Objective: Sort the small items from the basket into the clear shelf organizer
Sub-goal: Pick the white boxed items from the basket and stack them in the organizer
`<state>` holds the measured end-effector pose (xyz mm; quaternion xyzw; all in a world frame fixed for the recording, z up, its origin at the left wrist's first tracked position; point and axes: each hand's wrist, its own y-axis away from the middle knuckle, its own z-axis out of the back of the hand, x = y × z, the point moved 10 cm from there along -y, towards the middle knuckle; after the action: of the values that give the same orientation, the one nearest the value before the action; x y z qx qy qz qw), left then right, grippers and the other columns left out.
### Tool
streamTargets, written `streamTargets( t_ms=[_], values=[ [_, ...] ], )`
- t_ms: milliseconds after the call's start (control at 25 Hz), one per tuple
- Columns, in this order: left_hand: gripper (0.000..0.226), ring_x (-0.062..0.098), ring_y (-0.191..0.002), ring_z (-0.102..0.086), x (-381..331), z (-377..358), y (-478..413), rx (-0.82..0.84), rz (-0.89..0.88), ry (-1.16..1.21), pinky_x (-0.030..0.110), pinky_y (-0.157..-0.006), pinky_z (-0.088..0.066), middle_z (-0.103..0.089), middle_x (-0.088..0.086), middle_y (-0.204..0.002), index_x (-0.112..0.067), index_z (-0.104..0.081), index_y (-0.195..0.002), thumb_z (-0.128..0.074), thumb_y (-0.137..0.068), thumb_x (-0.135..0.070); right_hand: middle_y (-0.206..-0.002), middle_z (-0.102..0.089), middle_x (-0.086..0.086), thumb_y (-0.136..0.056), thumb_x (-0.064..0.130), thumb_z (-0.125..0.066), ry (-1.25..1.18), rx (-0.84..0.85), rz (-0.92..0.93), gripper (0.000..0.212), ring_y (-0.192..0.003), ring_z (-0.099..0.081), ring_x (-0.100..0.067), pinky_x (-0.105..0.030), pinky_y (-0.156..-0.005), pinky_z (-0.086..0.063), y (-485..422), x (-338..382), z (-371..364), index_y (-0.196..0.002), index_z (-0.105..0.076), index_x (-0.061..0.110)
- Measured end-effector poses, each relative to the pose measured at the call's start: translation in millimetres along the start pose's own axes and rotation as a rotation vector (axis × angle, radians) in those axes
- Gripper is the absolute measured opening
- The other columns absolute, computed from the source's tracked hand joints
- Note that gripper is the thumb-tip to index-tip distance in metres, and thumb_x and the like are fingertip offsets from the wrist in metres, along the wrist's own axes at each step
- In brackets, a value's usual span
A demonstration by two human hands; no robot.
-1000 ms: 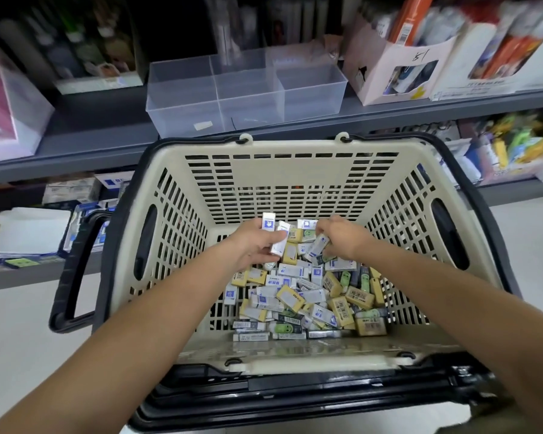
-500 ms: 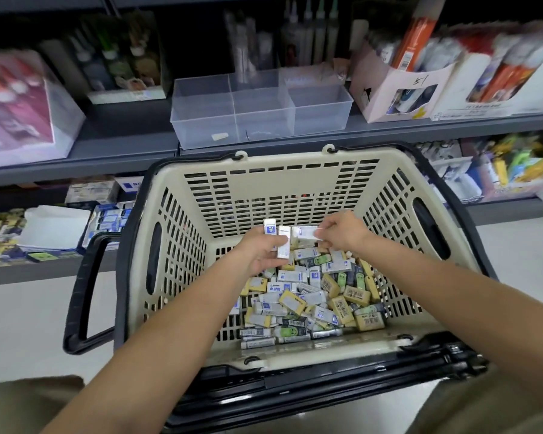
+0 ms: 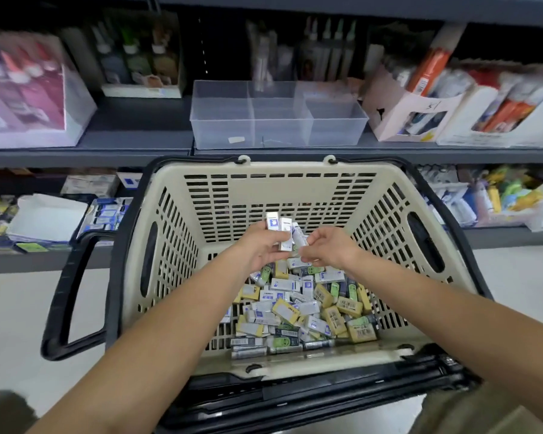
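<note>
L hand [image 3: 259,247] grips a few white eraser packs [image 3: 279,228] above basket [image 3: 295,166]; R hand [image 3: 331,250] pinches another beside them. Clear organizer [image 3: 276,120] on shelf [image 3: 132,153] shows no packs yet, so barely begun; whole pile [image 3: 304,308] left to sort.

Dark grey shelving fills the far side: an upper shelf board [image 3: 123,133] and a lower shelf [image 3: 19,261] beneath it, both running the whole width. On the upper board, at the left, a blurred pink display box [image 3: 29,95] stands beside a carton of small bottles [image 3: 138,57]. At the right, torn white cartons [image 3: 414,114] hold orange and white tubes. Tall nozzle-topped bottles [image 3: 333,48] stand further back in shadow. The lower shelf carries a white open box [image 3: 47,219] at the left and bright yellow and green packets [image 3: 508,192] at the right. The floor [image 3: 16,314] is pale grey and smooth — evenly lit.
</note>
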<state>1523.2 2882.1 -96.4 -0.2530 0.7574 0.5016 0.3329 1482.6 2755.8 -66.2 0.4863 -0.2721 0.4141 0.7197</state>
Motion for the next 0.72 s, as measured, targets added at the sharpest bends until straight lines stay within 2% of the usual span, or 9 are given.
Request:
streamTargets(
  t_ms=[80,200,320,440,520,600,720],
  values=[
    [0.022,0.019,-0.079,-0.064,-2.8,2.3,-0.7,-0.014,-0.002,0.004,0.028,-0.056,-0.055,-0.065,0.008,-0.090,-0.007,-0.055,-0.102,-0.059,-0.085,0.006,-0.086,-0.066,-0.014,-0.079,0.008,-0.071,-0.061,-0.027,-0.020,0.024,-0.070,-0.067,-0.014,-0.023,-0.067,-0.055,-0.4,-0.4,-2.4,-0.083,-0.048,0.012],
    [0.019,0.018,-0.078,-0.063,-4.9,1.9,0.8,-0.028,0.003,-0.005,0.025,-0.050,-0.054,-0.064,0.007,-0.088,-0.008,-0.056,-0.097,-0.060,-0.085,0.006,-0.084,-0.066,-0.012,-0.082,0.007,-0.068,-0.188,-0.038,-0.071,0.018,-0.074,-0.068,-0.014,-0.018,-0.063,-0.056,-0.6,-2.8,-4.4,-0.085,-0.050,0.010],
    [0.014,0.018,-0.078,-0.063,-7.0,-4.8,4.3,0.009,-0.009,-0.001,0.027,-0.059,-0.054,-0.065,0.009,-0.088,-0.008,-0.057,-0.090,-0.059,-0.086,0.005,-0.079,-0.066,-0.007,-0.085,0.008,-0.065,-0.251,-0.032,-0.103,0.016,-0.073,-0.067,-0.013,-0.021,-0.064,-0.056,3.3,-2.6,-5.0,-0.085,-0.050,0.013],
    [0.017,0.020,-0.076,-0.062,-13.5,-6.2,7.3,0.013,-0.028,0.049,0.033,-0.074,-0.052,-0.064,0.012,-0.088,-0.008,-0.055,-0.088,-0.055,-0.086,0.008,-0.079,-0.066,-0.003,-0.087,0.011,-0.063,-0.221,-0.054,-0.102,0.010,-0.072,-0.065,-0.011,-0.028,-0.074,-0.053,7.1,1.0,-0.5,-0.086,-0.054,0.016],
    [0.018,0.020,-0.077,-0.063,-16.1,-10.2,9.8,0.054,-0.028,0.050,0.032,-0.069,-0.053,-0.064,0.010,-0.088,-0.009,-0.054,-0.094,-0.056,-0.086,0.008,-0.082,-0.067,-0.004,-0.089,0.011,-0.061,-0.210,-0.072,-0.087,0.006,-0.073,-0.066,-0.012,-0.030,-0.077,-0.053,10.8,5.2,1.0,-0.091,-0.057,0.016],
    [0.022,0.020,-0.078,-0.064,-17.4,-16.2,12.5,0.114,-0.028,0.051,0.030,-0.065,-0.053,-0.065,0.010,-0.089,-0.008,-0.054,-0.102,-0.058,-0.086,0.006,-0.086,-0.069,-0.004,-0.089,0.012,-0.060,-0.194,-0.098,-0.072,0.011,-0.074,-0.067,-0.012,-0.030,-0.077,-0.054,14.6,8.1,3.2,-0.099,-0.059,0.015],
    [0.020,0.020,-0.080,-0.064,-21.9,-20.2,12.5,0.161,-0.054,0.071,0.029,-0.069,-0.053,-0.066,0.009,-0.091,-0.010,-0.056,-0.098,-0.061,-0.085,0.004,-0.089,-0.066,-0.002,-0.082,0.018,-0.069,-0.059,-0.124,0.002,0.022,-0.074,-0.063,-0.011,-0.023,-0.066,-0.052,18.6,22.0,8.2,-0.102,-0.061,0.014]
  ],
)
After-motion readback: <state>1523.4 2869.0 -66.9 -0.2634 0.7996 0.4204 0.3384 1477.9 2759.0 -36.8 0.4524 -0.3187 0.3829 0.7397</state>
